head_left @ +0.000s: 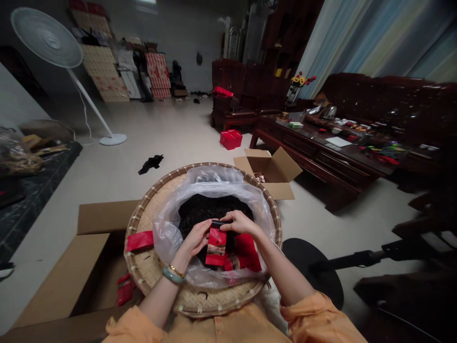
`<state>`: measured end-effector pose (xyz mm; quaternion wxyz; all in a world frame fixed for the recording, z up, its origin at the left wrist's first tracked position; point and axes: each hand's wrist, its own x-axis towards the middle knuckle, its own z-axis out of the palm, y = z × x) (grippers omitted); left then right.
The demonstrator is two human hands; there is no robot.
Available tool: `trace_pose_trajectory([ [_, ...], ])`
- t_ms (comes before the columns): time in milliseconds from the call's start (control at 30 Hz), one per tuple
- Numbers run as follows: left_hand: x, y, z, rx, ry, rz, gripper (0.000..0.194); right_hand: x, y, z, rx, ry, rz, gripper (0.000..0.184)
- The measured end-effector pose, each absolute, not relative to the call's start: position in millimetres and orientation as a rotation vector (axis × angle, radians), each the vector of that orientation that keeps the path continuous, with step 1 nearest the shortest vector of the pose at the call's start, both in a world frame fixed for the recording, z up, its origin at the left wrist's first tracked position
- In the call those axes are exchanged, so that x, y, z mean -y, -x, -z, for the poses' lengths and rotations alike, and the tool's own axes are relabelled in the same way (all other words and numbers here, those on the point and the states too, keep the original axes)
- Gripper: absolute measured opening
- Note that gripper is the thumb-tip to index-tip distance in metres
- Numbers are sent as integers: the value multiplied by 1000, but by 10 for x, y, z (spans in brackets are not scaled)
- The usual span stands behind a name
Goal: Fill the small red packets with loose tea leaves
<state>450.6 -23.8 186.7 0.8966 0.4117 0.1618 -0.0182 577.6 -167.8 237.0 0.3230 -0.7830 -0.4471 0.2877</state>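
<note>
Both my hands are over a clear plastic bag [166, 224] of dark, loose leaves that look like tea [200, 209]. A small red packet [216, 247] hangs upright between them, with a dark strip [217, 224] along its top. My left hand [197, 238] grips the packet's upper left side. With thumb and fingers closed, my right hand [237, 222] pinches the top right end. More red packets [247, 252] lie on the leaves just right of the held one. The bag rests on a round woven bamboo tray [189, 302], and another red packet [140, 241] lies on its left side.
An open cardboard box [60, 281] at the left holds small red packets [124, 289]. Beyond the tray are another open box [273, 171] and a red box [231, 139]. A wooden table [310, 143] stands right, a white fan [112, 139] left, a black stand [310, 271] near right.
</note>
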Motion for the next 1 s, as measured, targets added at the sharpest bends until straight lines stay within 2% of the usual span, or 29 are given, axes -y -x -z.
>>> trace_pose_trajectory([
  [900, 258, -4521, -1917, -373, -806, 4, 30, 1661, -5786, -2385, 1131, 2042, -784, 24],
  [1000, 273, -4514, -1957, -379, -727, 76, 36, 1656, -5802, -2401, 1068, 2005, -810, 27],
])
